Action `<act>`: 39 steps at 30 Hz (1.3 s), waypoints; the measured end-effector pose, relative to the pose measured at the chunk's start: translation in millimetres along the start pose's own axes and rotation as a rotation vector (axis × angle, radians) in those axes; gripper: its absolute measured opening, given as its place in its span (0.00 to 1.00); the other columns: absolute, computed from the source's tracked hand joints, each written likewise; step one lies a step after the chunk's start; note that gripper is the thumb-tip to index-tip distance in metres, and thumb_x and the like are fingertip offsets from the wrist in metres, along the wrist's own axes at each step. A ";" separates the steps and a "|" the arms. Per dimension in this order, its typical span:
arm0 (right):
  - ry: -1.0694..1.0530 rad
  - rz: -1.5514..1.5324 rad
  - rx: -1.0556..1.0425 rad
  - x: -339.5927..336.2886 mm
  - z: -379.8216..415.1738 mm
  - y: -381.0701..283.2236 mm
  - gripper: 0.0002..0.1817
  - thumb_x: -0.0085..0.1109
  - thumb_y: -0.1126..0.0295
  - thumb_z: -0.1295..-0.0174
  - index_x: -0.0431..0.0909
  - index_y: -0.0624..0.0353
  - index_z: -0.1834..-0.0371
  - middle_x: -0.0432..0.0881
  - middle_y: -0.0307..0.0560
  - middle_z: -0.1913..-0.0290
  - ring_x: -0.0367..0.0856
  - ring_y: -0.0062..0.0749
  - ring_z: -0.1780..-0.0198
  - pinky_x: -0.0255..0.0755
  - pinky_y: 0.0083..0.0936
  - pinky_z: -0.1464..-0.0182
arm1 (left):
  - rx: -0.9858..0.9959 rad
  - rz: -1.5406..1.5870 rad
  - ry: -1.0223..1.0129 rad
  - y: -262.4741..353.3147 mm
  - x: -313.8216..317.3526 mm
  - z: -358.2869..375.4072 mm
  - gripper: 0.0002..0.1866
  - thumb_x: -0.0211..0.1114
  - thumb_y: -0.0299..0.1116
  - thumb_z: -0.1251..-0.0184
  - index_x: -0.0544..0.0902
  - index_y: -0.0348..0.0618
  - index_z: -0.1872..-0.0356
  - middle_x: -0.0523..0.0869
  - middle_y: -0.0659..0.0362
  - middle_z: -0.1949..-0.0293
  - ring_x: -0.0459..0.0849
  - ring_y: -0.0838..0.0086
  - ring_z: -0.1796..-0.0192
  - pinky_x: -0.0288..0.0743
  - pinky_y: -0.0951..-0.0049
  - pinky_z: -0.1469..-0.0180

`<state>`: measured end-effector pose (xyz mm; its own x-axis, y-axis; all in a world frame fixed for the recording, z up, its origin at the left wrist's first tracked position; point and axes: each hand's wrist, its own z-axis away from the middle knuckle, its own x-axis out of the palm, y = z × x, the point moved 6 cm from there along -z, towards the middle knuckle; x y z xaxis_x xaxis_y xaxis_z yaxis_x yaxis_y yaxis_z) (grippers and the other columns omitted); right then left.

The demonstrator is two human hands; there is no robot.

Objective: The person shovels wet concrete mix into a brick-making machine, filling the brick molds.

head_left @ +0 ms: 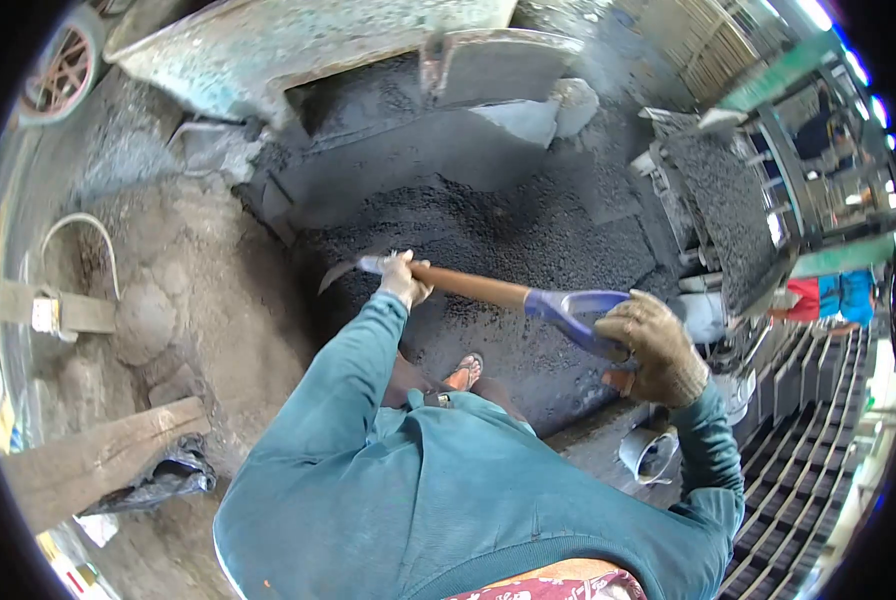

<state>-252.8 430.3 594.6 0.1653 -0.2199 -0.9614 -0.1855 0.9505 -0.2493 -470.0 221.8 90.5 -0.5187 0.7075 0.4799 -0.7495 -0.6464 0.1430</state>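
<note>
Overhead view, as I see it remotely: the left hand (406, 278) is closed around the lower shaft of a shovel (478, 286); the right hand (653, 345), gloved, curls closed over its blue handle (573, 312). I see the shovel held crosswise before the torso, over dark, grainy material (528, 225). A bucket (636, 452) stands near the right forearm.

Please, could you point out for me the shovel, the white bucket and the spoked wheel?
Shovel (476, 287), head view: on the wooden shaft.
White bucket (632, 453), head view: on its wall.
Spoked wheel (57, 68), head view: near its middle.
</note>
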 end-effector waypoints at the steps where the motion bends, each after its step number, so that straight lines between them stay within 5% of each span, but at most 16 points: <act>1: 0.046 -0.004 -0.049 -9.5 -20.1 0.2 0.22 0.77 0.71 0.54 0.83 0.54 0.53 0.86 0.45 0.55 0.85 0.43 0.48 0.73 0.42 0.39 | -0.015 0.035 0.034 10.1 21.8 15.7 0.12 0.61 0.37 0.25 0.68 0.48 0.51 0.78 0.55 0.62 0.81 0.66 0.66 0.82 0.51 0.54; 4: 0.010 0.214 -0.015 -35.8 -82.5 -6.1 0.21 0.72 0.75 0.56 0.83 0.55 0.54 0.86 0.45 0.61 0.86 0.45 0.54 0.76 0.42 0.47 | -0.076 0.108 0.006 31.2 113.2 85.9 0.21 0.65 0.36 0.28 0.63 0.44 0.45 0.75 0.47 0.49 0.82 0.60 0.58 0.81 0.47 0.51; 7: 0.346 0.062 -0.177 -66.2 -140.0 -56.8 0.20 0.71 0.73 0.57 0.83 0.56 0.56 0.86 0.46 0.64 0.87 0.46 0.59 0.78 0.42 0.53 | -0.052 0.207 -0.289 45.3 182.8 151.5 0.16 0.65 0.33 0.30 0.67 0.47 0.50 0.79 0.50 0.60 0.83 0.61 0.60 0.82 0.47 0.53; 11: 0.349 0.127 -0.192 -49.8 -231.9 -93.6 0.18 0.69 0.70 0.55 0.84 0.55 0.57 0.87 0.49 0.65 0.88 0.47 0.62 0.80 0.41 0.57 | -0.086 0.301 -0.564 64.1 223.4 147.3 0.09 0.63 0.28 0.28 0.72 0.47 0.52 0.81 0.56 0.67 0.84 0.63 0.69 0.85 0.54 0.63; 15: 0.227 -0.062 -0.142 112.2 -307.7 -57.3 0.10 0.63 0.70 0.48 0.82 0.52 0.61 0.87 0.51 0.66 0.88 0.48 0.67 0.82 0.42 0.65 | 0.147 -0.217 -0.325 100.3 155.0 103.7 0.10 0.58 0.38 0.24 0.76 0.42 0.56 0.83 0.53 0.67 0.86 0.61 0.66 0.85 0.57 0.61; 17: 0.051 -0.069 -0.208 205.6 -294.4 -65.0 0.08 0.63 0.69 0.48 0.83 0.50 0.63 0.85 0.49 0.71 0.88 0.46 0.69 0.82 0.40 0.68 | -0.180 0.024 -0.539 63.1 78.7 -4.9 0.11 0.61 0.38 0.32 0.69 0.47 0.66 0.76 0.57 0.73 0.78 0.62 0.67 0.78 0.51 0.61; 19: -0.100 -0.135 -0.220 270.9 -228.0 -73.7 0.05 0.64 0.69 0.48 0.83 0.50 0.67 0.84 0.47 0.73 0.88 0.44 0.70 0.82 0.40 0.69 | -0.191 -0.041 -0.195 36.7 26.5 23.7 0.07 0.59 0.32 0.35 0.69 0.47 0.68 0.74 0.58 0.76 0.76 0.64 0.77 0.81 0.57 0.68; 20: -0.202 -0.177 -0.229 293.3 -199.8 -77.3 0.05 0.63 0.69 0.48 0.83 0.49 0.68 0.84 0.47 0.74 0.88 0.43 0.70 0.82 0.41 0.69 | -0.204 0.053 -0.259 4.4 -0.4 7.7 0.05 0.59 0.29 0.35 0.70 0.47 0.65 0.75 0.58 0.75 0.76 0.65 0.79 0.81 0.55 0.72; 24: -0.364 -0.062 -0.197 204.9 -168.6 -79.4 0.04 0.66 0.68 0.51 0.84 0.49 0.71 0.87 0.47 0.72 0.88 0.44 0.69 0.83 0.40 0.66 | -0.058 -0.035 -0.369 -26.9 28.3 45.7 0.09 0.63 0.33 0.32 0.70 0.48 0.66 0.74 0.58 0.77 0.78 0.63 0.78 0.80 0.56 0.71; 26: -0.012 -0.178 -0.215 128.6 -181.6 -66.6 0.08 0.68 0.66 0.50 0.83 0.54 0.68 0.86 0.49 0.71 0.88 0.47 0.68 0.82 0.40 0.64 | -0.001 0.027 -0.452 2.5 84.6 98.6 0.12 0.64 0.35 0.30 0.73 0.50 0.74 0.73 0.62 0.78 0.73 0.70 0.79 0.74 0.65 0.71; 30: 0.081 -0.321 -0.224 30.4 -234.0 -73.3 0.16 0.73 0.68 0.49 0.79 0.63 0.62 0.83 0.52 0.68 0.85 0.42 0.70 0.79 0.35 0.65 | 0.144 0.100 -0.433 63.8 147.7 139.0 0.06 0.61 0.34 0.27 0.72 0.56 0.64 0.73 0.69 0.73 0.76 0.76 0.73 0.73 0.67 0.76; 34: -0.191 -0.492 -0.043 102.2 -315.1 -81.8 0.16 0.71 0.63 0.46 0.81 0.58 0.58 0.86 0.54 0.68 0.88 0.52 0.62 0.79 0.42 0.59 | 0.207 0.125 -0.370 140.9 112.1 99.0 0.05 0.59 0.36 0.26 0.74 0.51 0.61 0.76 0.64 0.70 0.77 0.72 0.75 0.78 0.65 0.72; 35: -0.254 -0.232 -0.132 126.9 -337.6 -101.8 0.18 0.72 0.63 0.42 0.80 0.62 0.54 0.87 0.51 0.65 0.88 0.40 0.61 0.80 0.36 0.56 | 0.345 -0.136 -0.440 164.2 78.9 73.8 0.08 0.60 0.39 0.27 0.74 0.48 0.62 0.78 0.60 0.68 0.78 0.71 0.73 0.79 0.64 0.69; 36: -0.243 -0.292 -0.188 175.6 -360.9 -106.4 0.20 0.72 0.60 0.44 0.81 0.60 0.53 0.88 0.53 0.63 0.89 0.46 0.58 0.80 0.41 0.53 | 0.185 -0.150 -0.211 168.8 56.2 96.3 0.11 0.61 0.42 0.29 0.76 0.45 0.63 0.79 0.56 0.69 0.79 0.68 0.72 0.77 0.62 0.68; 37: -0.209 -0.292 -0.318 218.2 -369.8 -117.8 0.18 0.69 0.60 0.45 0.81 0.59 0.55 0.88 0.55 0.61 0.88 0.53 0.55 0.80 0.44 0.52 | 0.235 -0.240 -0.172 185.0 -10.6 -40.3 0.12 0.61 0.42 0.29 0.78 0.43 0.63 0.80 0.53 0.69 0.80 0.62 0.72 0.77 0.57 0.65; 39: -0.347 -0.191 -0.403 248.5 -354.4 -154.1 0.12 0.63 0.64 0.44 0.79 0.58 0.60 0.86 0.59 0.65 0.87 0.56 0.59 0.81 0.49 0.54 | 0.285 -0.442 -0.138 203.6 -93.8 -130.4 0.13 0.64 0.36 0.35 0.75 0.44 0.54 0.80 0.45 0.73 0.82 0.53 0.74 0.79 0.50 0.70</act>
<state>-526.5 151.4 352.9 0.5287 -0.2302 -0.8170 -0.4648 0.7269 -0.5056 -627.5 61.0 -38.3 -0.1067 0.8978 0.4272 -0.7329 -0.3614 0.5765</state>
